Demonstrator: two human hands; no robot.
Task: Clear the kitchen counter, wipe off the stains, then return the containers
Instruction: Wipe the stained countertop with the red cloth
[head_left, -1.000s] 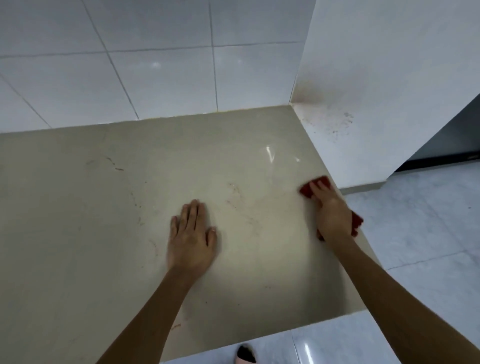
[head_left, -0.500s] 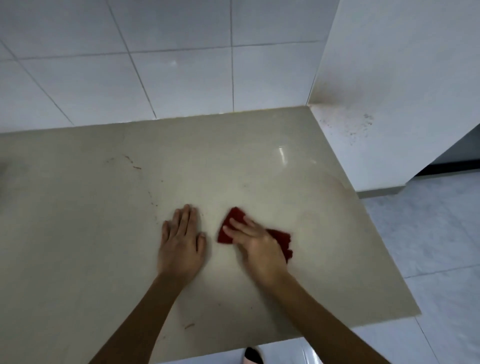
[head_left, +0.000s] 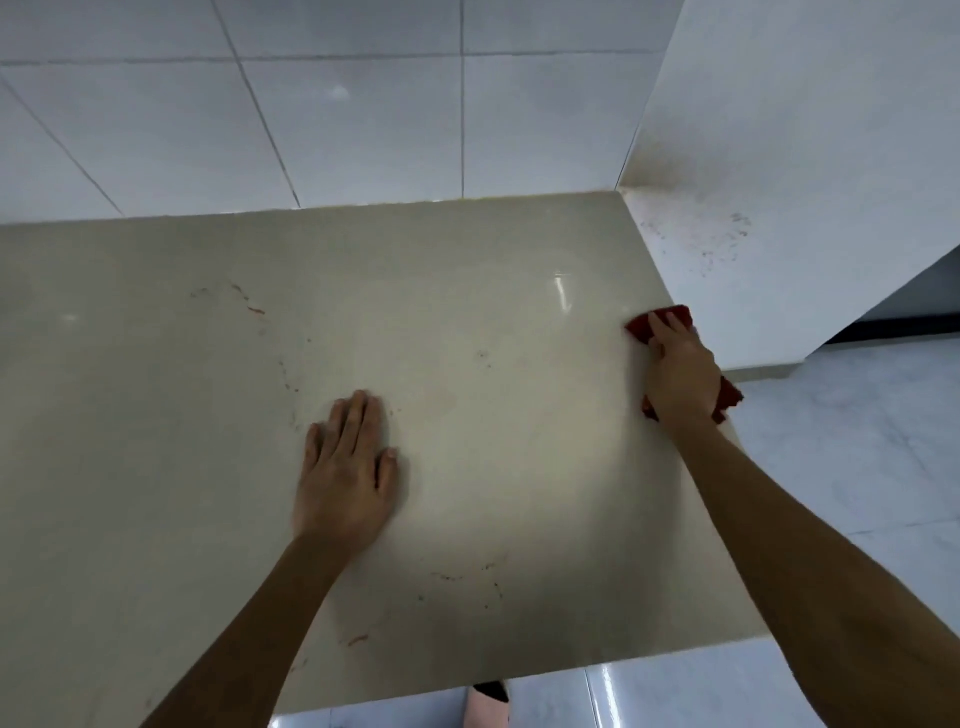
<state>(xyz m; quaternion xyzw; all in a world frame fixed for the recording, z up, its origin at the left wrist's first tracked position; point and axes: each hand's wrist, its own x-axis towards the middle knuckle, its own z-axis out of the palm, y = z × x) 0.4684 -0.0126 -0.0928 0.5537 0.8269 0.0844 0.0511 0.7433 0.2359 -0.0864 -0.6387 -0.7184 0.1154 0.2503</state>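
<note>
Swept from beside the left hand (head_left: 345, 467) out to the 3 o'clock edge of the worktop (head_left: 156, 467) – right hand (head_left: 680, 371), fingers nearly straight, pressing a crumpled red cloth (head_left: 662, 319) flat. Left hand unmoved near centre, palm down, fingers straight, holding nothing. Glossy beige stone; thin reddish stains (head_left: 249, 304) at 10 and 6 o'clock.

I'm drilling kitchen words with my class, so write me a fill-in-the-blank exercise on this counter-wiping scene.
1. The right hand presses a ____ cloth onto the counter.
2. That cloth sits at the counter's ____ edge.
3. The left hand lies ____ on the counter, fingers straight, holding nothing.
Missing words: red; right; flat.
</note>
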